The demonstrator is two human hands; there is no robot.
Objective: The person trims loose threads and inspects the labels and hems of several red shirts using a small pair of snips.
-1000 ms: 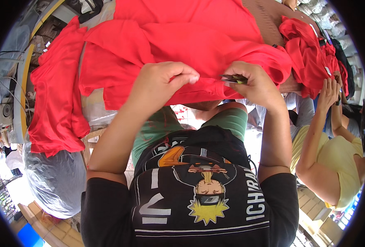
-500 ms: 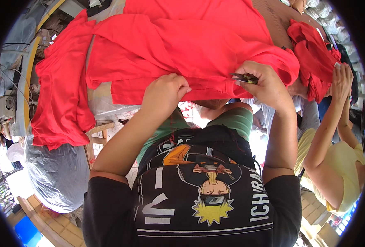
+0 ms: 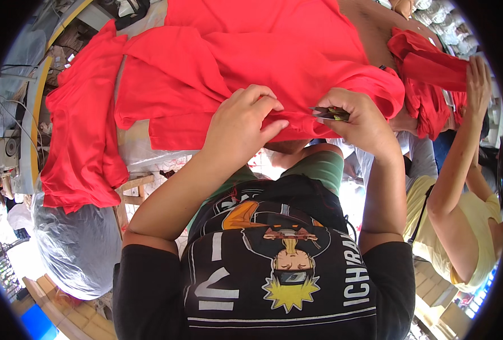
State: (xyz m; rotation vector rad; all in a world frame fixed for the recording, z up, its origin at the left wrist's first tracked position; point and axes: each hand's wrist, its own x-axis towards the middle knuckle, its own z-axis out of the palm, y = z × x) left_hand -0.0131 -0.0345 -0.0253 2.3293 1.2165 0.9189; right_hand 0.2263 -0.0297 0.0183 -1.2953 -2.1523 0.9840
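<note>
Across the table in front of me lies a red garment point(image 3: 280, 62), its folded near edge close to my body. My right hand point(image 3: 365, 119) is wrapped round a pair of thread snips point(image 3: 332, 113), whose dark pointed blades face left along that edge. Beside it to the left, my left hand point(image 3: 243, 119) is over the same edge with thumb and forefinger apart. Nothing shows between those fingers, and their undersides are partly hidden. The cloth between both hands is bunched into a small fold.
Another red garment point(image 3: 84, 119) hangs over the table's left end, above a clear plastic-wrapped bundle point(image 3: 75, 243). At the right, a person in a yellow top point(image 3: 461, 238) lifts more red cloth point(image 3: 433, 68). A wooden stool point(image 3: 132, 190) stands below the table at left.
My left hand has moved right, toward the snips, and its pinched fingers have spread. The right hand stays nearly in place with the snips. The other person's hand has risen with the cloth.
</note>
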